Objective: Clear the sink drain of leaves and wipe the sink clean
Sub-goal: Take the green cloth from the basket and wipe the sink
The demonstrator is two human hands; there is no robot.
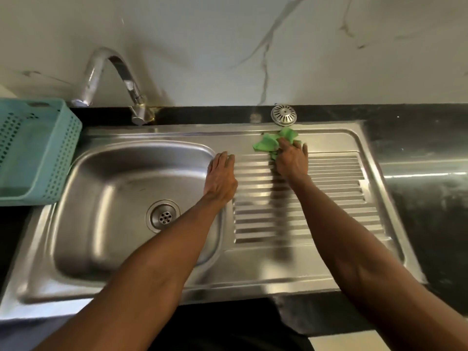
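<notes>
The steel sink [131, 153] has a bowl on the left and a ribbed drainboard [329, 198] on the right. Its drain [163, 217] shows bare metal holes with no leaves on it. My right hand [292, 162] presses a crumpled green cloth [272, 141] onto the far end of the drainboard, fingers curled over it. My left hand [221, 177] lies flat, fingers straight, on the ridge between bowl and drainboard. A round metal drain strainer [283, 114] sits on the black counter just behind the cloth.
A curved chrome tap [114, 79] stands behind the bowl. A teal perforated plastic basket [33, 150] sits on the counter at the left, overlapping the sink's edge. Black stone counter [417, 153] runs to the right, and a marble wall rises behind.
</notes>
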